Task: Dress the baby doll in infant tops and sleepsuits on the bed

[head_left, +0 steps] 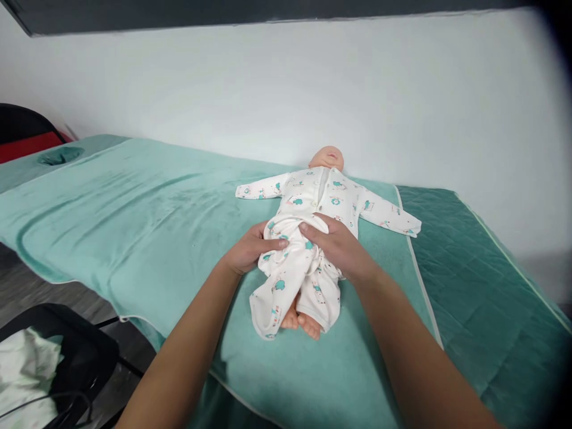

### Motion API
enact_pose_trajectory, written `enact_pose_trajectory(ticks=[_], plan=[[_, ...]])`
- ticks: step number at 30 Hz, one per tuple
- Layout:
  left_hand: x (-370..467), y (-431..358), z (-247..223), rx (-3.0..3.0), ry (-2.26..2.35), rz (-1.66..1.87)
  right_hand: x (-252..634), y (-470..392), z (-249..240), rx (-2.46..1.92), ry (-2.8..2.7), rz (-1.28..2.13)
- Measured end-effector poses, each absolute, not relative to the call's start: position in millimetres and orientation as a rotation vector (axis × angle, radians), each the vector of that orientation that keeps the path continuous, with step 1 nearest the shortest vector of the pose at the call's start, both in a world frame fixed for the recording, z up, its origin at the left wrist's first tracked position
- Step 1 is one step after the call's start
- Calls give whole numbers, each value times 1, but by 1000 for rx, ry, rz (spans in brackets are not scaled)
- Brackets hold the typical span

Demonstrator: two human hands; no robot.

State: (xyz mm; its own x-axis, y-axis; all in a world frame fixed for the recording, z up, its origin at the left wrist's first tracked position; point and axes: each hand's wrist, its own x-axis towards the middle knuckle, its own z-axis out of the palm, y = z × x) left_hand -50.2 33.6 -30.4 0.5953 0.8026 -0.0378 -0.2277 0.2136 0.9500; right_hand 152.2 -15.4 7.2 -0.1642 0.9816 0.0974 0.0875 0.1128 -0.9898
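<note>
A baby doll [327, 157] lies on its back on a green-covered bed, head toward the wall. It wears a white printed long-sleeved top [308, 189], its sleeves spread to both sides. White printed baby trousers [286, 277] cover its legs, and the bare feet [308, 325] stick out at the hems. My left hand [255, 247] grips the trousers at the waist on the left, thumb on top. On the other side, my right hand [337, 245] holds the bunched waist of the trousers, its thumb pressing the fabric. Some fingers of both hands are hidden by cloth.
A light green sheet [147, 208] covers the bed, with a darker quilted cover [473, 268] at the right. The bed meets a white wall [277, 89]. At lower left stands a black chair [84, 351] with white cloth [27, 369] on it. Another chair [27, 128] is at far left.
</note>
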Motion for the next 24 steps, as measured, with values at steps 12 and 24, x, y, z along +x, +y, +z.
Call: enact_pose_trajectory(ticks=[12,24], plan=[[-48,34,-30,1087,582,885,163,-20,12,-980,-1756,1248],[-51,21,-26,1300,450,789,157,-14,5,-1042,-1504,1122]])
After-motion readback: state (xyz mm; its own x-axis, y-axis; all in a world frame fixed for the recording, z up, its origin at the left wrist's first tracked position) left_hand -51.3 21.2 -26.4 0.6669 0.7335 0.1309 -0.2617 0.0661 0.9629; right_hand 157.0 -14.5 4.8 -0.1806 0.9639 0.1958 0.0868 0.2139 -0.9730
